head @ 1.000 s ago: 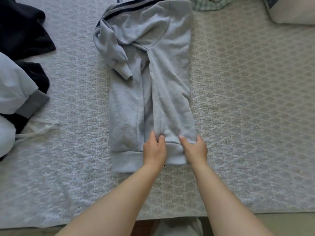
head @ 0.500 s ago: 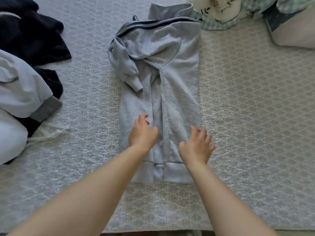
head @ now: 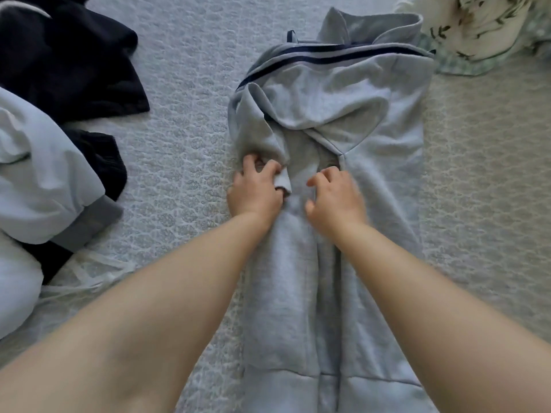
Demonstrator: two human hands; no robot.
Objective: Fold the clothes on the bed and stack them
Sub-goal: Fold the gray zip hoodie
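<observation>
— Quilted bedspread (head: pixel 185 150) everywhere, pale and patterned. What's lying on it?

— Biggest is the grey hoodie (head: pixel 372 162), laid lengthwise down the middle with its sides folded in to make a narrow strip, hem near, hood far. Left of it sits an unfolded heap — a dark garment (head: pixel 68 55) and a white one (head: pixel 38 174). A floral pillow (head: pixel 477 28) lies far right.

— And the hands?

— Both are at the hoodie's middle. The left hand (head: pixel 255 193) has its fingers curled round the sleeve cuff (head: pixel 281 181), probably to tuck that loose sleeve flat before folding lengthwise. The right hand (head: pixel 335 201) rests just beside it with fingers bent; it's blurred, so I cannot tell whether it pinches the cloth or only presses.

— Any stack yet?

— None in sight.
</observation>
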